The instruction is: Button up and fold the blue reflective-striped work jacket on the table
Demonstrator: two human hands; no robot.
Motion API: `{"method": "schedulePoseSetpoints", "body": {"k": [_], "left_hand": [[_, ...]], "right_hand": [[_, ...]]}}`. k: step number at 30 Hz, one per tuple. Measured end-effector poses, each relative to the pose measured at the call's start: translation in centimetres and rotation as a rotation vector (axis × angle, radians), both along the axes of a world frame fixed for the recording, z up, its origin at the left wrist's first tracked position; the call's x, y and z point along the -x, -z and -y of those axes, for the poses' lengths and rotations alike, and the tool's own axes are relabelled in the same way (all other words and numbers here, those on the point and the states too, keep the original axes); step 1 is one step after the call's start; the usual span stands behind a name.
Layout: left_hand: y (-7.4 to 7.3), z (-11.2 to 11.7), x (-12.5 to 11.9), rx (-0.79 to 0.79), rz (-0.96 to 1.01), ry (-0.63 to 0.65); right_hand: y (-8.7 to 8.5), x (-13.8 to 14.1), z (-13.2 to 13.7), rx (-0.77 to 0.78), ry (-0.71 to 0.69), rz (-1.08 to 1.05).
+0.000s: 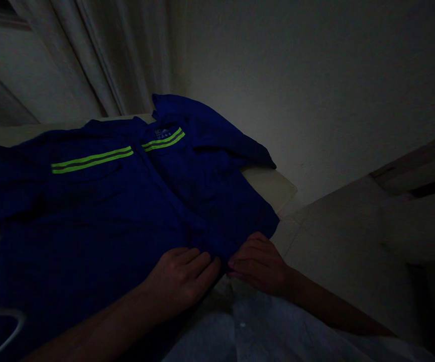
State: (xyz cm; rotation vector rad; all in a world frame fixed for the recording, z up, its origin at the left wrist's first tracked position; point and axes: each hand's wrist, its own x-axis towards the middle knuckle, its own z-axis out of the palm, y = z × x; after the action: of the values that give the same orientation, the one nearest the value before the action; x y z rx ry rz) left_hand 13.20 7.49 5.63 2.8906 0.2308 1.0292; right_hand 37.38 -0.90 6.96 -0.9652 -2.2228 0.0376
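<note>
A dark blue work jacket (89, 216) with yellow-green striped bands across its chest lies spread over a pale table. Both hands are at its lower edge, close together. My left hand (189, 274) has its fingers curled over the hem, closed on the cloth. To its right, my right hand (257, 264) pinches the same edge, with the fingertips pressed together on the fabric. The thumbs are mostly hidden. One sleeve reaches out toward the far right corner of the table, and the other runs off the left side of the view.
The pale tabletop (287, 188) shows at its right corner. Behind it hang curtains (100, 55) beside a plain wall (296, 75). A white curved rod, perhaps a hanger (17, 322), is at the lower left. Tiled floor (326, 236) lies to the right. The room is dim.
</note>
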Motion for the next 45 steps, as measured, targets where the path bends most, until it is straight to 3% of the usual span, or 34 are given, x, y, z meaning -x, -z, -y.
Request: {"method": "schedulePoseSetpoints", "body": {"k": [17, 24, 32, 37, 42, 45], "left_hand": [[0.6, 0.8, -0.4, 0.062, -0.035, 0.010], [0.9, 1.1, -0.4, -0.058, -0.020, 0.004], [2.2, 2.0, -0.6, -0.029, 0.044, 0.038], [2.2, 2.4, -0.4, 0.070, 0.058, -0.038], [1.6, 2.0, -0.1, 0.004, 0.099, 0.010], [1.6, 1.6, 0.2, -0.058, 0.119, 0.047]], "right_hand": [[0.7, 0.2, -0.2, -0.023, -0.012, 0.037], [0.4, -0.1, 0.2, 0.170, -0.033, 0.011], [1.4, 0.3, 0.3, 0.133, -0.036, 0.112], [1.5, 0.1, 0.3, 0.057, -0.061, 0.055], [0.9, -0.4, 0.0, 0.360, -0.096, -0.219], [0.8, -0.5, 0.0, 0.435, -0.087, -0.280]]}}
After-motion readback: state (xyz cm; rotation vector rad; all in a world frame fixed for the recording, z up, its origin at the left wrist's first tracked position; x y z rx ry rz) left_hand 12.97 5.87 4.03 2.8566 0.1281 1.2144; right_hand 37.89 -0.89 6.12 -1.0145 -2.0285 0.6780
